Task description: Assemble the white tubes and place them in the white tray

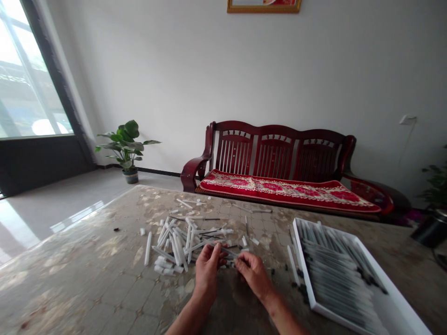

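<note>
My left hand [208, 269] is closed, thumb over fingers, on one end of a thin translucent plastic tube [229, 252] that looks like a pen barrel. Closed around the other end, my right hand [254, 273] pinches the tube, and its fingertips hide that end. Just left of and beyond my left hand lies a loose pile of white and translucent tubes [178, 244], with thin dark rods among them. Short white plastic pieces [163, 266] sit at the pile's near edge. Small black pieces [273, 271] lie right of my right hand.
A white tray [312, 298] at the right holds many dark-tipped translucent tubes [331, 274]. Beside its left wall lie a loose tube [293, 265] and black caps. A patterned cover lies on the table [115, 288]. Beyond it stand a wooden bench [272, 149] and a potted plant [129, 144].
</note>
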`<state>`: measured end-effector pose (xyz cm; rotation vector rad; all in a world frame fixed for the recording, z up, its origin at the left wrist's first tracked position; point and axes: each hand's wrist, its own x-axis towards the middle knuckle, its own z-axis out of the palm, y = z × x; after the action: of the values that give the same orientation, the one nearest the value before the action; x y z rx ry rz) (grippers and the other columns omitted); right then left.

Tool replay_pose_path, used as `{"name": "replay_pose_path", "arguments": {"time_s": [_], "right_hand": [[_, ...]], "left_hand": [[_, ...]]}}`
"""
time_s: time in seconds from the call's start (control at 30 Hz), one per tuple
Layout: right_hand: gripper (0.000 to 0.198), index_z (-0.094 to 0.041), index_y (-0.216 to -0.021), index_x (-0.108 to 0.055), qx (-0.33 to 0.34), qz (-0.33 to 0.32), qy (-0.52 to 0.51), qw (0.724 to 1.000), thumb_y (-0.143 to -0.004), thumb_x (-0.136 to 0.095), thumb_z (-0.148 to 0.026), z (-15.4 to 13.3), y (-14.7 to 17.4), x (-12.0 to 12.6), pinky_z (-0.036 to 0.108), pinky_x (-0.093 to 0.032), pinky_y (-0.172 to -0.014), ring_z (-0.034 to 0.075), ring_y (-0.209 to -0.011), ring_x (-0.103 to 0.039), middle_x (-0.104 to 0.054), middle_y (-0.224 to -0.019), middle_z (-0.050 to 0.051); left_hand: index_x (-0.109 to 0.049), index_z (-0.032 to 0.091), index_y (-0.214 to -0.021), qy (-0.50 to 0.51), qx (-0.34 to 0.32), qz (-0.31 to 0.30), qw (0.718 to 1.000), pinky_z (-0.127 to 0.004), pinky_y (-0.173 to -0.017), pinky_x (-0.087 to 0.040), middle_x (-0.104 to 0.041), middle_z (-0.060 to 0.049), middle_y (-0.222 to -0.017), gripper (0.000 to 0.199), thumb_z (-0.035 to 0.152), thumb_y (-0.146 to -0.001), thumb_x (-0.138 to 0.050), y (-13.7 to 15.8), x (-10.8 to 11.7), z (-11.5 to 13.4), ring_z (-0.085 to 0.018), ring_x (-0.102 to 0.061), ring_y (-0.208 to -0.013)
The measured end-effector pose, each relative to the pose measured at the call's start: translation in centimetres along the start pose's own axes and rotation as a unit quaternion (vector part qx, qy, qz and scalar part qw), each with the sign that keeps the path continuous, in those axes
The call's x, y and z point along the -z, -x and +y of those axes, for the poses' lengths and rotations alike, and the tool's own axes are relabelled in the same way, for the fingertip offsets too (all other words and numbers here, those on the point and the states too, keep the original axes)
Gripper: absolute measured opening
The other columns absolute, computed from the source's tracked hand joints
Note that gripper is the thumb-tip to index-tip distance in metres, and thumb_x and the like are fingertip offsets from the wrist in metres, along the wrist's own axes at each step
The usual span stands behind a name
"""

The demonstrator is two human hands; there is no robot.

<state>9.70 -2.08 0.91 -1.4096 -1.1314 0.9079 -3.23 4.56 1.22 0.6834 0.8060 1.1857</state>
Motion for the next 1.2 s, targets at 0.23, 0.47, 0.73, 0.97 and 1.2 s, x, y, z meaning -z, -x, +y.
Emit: {"name": "replay_pose_path", "arguments": {"time_s": [0.23, 0.47, 0.73, 0.97, 1.2], "right_hand": [[0.051, -0.021, -0.071, -0.057, 0.005, 0.023, -0.01, 1.0, -0.084, -0.051, -0.07, 0.2, -0.1, 0.2, 0.022, -0.035, -0.048, 0.013, -0.053, -0.048, -0.057, -0.06, -0.002], [0.043, -0.02, -0.06, -0.06, 0.114, 0.058, 0.17, 0.977, -0.09, -0.054, -0.051, 0.7, -0.3, 0.4, 0.024, -0.03, -0.054, 0.013, -0.054, -0.044, -0.05, -0.052, -0.003], [0.038, -0.022, -0.065, -0.067, 0.154, 0.09, 0.216, 0.96, -0.091, -0.055, -0.046, 0.4, 0.2, -0.1, 0.025, -0.033, -0.055, 0.015, -0.055, -0.052, -0.061, -0.057, 0.001], [0.033, -0.022, -0.097, -0.071, 0.124, 0.204, 0.249, 0.939, -0.096, -0.042, -0.039, 1.7, -1.1, 2.7, 0.031, -0.048, -0.076, 0.023, -0.083, -0.066, -0.074, -0.09, 0.008], [0.049, -0.02, -0.128, -0.064, 0.144, 0.214, 0.468, 0.845, -0.086, -0.041, -0.011, 3.5, -2.5, 5.4, 0.041, -0.041, -0.103, 0.027, -0.118, -0.056, -0.066, -0.127, 0.01]], "left_hand": [[-0.065, 0.015, -0.079, -0.003, 0.023, -0.032, 0.999, -0.021, -0.052, -0.049, -0.074, -0.004, -0.08, 0.047, 0.049, -0.055, -0.088, 0.3, -0.3, -0.3, -0.015, -0.068, -0.064], [-0.064, 0.015, -0.072, -0.019, 0.031, -0.029, 0.999, -0.022, -0.054, -0.05, -0.073, -0.004, -0.074, 0.047, 0.052, -0.054, -0.088, 0.7, -0.3, -0.6, -0.015, -0.067, -0.061], [-0.063, 0.015, -0.069, -0.021, 0.035, -0.022, 0.999, -0.024, -0.054, -0.051, -0.071, -0.003, -0.069, 0.049, 0.054, -0.05, -0.088, 0.7, -0.3, -0.6, -0.016, -0.066, -0.06], [-0.063, 0.017, -0.074, 0.017, 0.007, 0.029, 0.999, -0.021, -0.055, -0.052, -0.071, -0.001, -0.074, 0.046, 0.047, -0.053, -0.089, 0.1, 0.0, 0.2, -0.013, -0.067, -0.063], [-0.063, 0.017, -0.075, 0.031, 0.015, 0.035, 0.999, -0.022, -0.056, -0.053, -0.069, 0.0, -0.07, 0.045, 0.046, -0.052, -0.089, 0.0, -0.1, 0.0, -0.014, -0.068, -0.063]]}}
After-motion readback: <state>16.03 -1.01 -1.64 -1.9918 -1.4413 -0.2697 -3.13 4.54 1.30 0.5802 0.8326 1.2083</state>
